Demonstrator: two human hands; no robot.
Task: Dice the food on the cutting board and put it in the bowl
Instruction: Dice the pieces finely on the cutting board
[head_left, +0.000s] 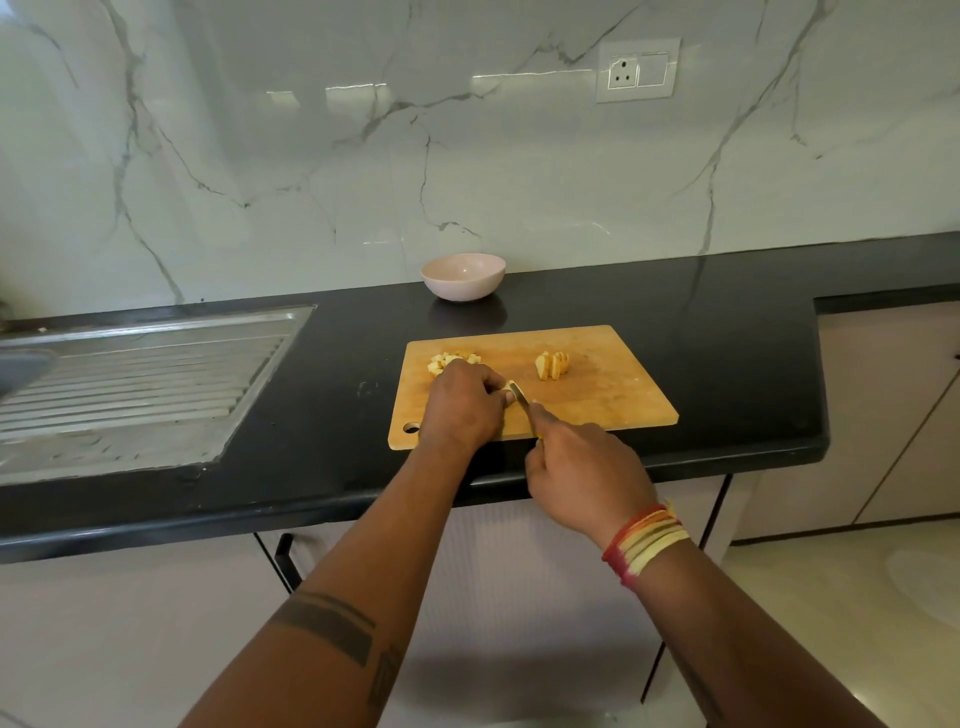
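A wooden cutting board (597, 384) lies on the black counter. At its far left sits a small heap of pale diced pieces (451, 359). A group of uncut slices (551, 365) stands near the board's middle. My left hand (462, 402) has curled fingers holding down a small piece of food (506, 385), mostly hidden under the fingertips. My right hand (582, 475) grips a knife (522, 397), whose blade meets the piece beside my left fingertips. A pale pink bowl (463, 276) stands behind the board near the wall, with nothing visible inside it.
A steel sink drainboard (130, 384) is set into the counter on the left. The counter's front edge (363, 499) runs just under my wrists. A wall socket (638, 70) sits on the marble backsplash. Cabinets stand below and to the right.
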